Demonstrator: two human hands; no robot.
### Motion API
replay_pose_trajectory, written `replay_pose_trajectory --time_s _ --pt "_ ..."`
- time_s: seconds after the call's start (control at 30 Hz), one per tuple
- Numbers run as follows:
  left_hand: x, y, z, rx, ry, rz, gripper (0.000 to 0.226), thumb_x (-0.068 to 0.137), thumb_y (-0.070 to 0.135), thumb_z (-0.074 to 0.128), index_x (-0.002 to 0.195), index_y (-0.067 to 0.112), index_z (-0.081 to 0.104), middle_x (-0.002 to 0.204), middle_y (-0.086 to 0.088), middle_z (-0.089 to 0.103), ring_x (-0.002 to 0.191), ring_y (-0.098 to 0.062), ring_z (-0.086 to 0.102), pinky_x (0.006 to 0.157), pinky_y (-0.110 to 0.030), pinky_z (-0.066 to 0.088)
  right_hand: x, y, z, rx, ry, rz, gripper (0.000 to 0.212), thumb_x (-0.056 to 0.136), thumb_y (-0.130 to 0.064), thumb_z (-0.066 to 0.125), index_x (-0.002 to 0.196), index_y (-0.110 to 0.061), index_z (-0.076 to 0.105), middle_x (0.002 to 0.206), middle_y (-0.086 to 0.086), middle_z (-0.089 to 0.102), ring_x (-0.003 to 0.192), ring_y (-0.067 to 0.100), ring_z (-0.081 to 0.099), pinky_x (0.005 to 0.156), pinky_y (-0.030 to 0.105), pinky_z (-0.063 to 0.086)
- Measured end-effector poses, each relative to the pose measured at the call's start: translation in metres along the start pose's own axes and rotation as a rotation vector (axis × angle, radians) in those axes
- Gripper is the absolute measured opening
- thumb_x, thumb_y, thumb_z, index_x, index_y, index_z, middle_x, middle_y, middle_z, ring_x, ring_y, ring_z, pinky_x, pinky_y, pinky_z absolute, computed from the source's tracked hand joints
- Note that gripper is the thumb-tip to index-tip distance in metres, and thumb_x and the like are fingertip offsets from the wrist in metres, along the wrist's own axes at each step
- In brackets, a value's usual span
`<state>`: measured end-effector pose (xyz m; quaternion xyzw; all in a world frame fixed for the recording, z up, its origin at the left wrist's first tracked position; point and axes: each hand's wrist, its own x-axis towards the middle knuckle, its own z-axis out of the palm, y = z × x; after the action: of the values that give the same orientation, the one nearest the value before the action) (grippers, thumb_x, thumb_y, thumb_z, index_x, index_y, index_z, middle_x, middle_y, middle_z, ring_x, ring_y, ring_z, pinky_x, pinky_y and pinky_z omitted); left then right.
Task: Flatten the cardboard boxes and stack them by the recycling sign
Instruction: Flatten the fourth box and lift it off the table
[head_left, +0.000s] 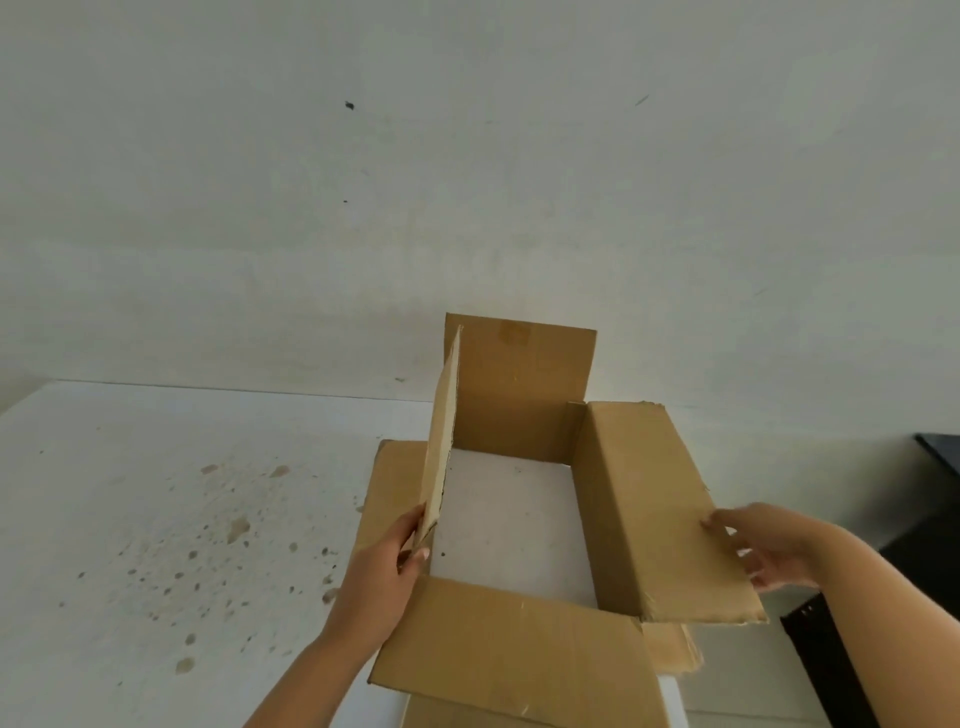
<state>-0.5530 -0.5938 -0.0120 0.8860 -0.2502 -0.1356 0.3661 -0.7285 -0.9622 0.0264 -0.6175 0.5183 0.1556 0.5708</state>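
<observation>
Box (519, 519) stands open at 6 o'clock, left hand (387, 558) pinching its 9 o'clock flap, right hand (763, 545) gripping the 3 o'clock flap; next, I think, squash it flat.

We see an evenly lit, fairly bright scene under soft daylight-like light whose source we cannot place. Shadows are faint, deepest inside the cardboard box (524, 447). No glare shows. The whole picture is slightly soft, with smeared detail on the wall (467, 182), and straight edges bow toward the frame borders from the wide lens.
</observation>
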Motion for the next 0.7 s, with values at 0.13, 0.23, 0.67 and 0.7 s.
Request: replay_pose_trajectory --time_s 0.13,0.23,0.67,0.7 --pt "0.0 -0.004 -0.005 -0.061 -0.006 0.001 0.051 0.094 0.027 0.053 0.142 0.03 0.036 0.135 0.005 0.054 0.12 -0.015 0.055 0.099 -0.035 0.045 -0.026 -0.01 0.003 0.099 -0.019 -0.232 0.029 0.095 0.003 0.042 0.123 0.006 0.052 0.114 0.021 0.065 0.106 0.037 0.063 0.093 0.05 0.05" --pt "-0.003 -0.009 -0.014 -0.057 0.044 -0.001 0.049 0.093 0.032 0.052 0.14 0.022 0.041 0.131 0.0 0.058 0.118 -0.018 0.057 0.096 -0.034 0.046 -0.047 -0.027 0.019 0.11 0.01 -0.337 0.023 0.095 -0.001 0.049 0.115 0.006 0.057 0.11 0.021 0.068 0.101 0.034 0.067 0.087 0.045 0.055" --pt "-0.017 -0.034 -0.097 -0.319 0.199 0.047 0.018 0.092 0.035 0.05 0.108 0.031 0.058 0.09 0.015 0.064 0.085 0.0 0.059 0.079 -0.02 0.048 -0.066 -0.11 0.127 0.249 0.21 -0.45 0.024 0.089 -0.008 0.062 0.106 0.009 0.059 0.097 0.026 0.064 0.081 0.04 0.068 0.063 0.042 0.059" --pt "-0.019 -0.038 -0.102 -0.318 0.187 0.041 0.016 0.092 0.034 0.051 0.107 0.032 0.057 0.092 0.02 0.061 0.087 0.004 0.055 0.079 -0.015 0.044 -0.063 -0.117 0.135 0.258 0.223 -0.438 0.027 0.089 -0.008 0.063 0.109 0.008 0.056 0.098 0.026 0.064 0.08 0.039 0.069 0.066 0.044 0.06"
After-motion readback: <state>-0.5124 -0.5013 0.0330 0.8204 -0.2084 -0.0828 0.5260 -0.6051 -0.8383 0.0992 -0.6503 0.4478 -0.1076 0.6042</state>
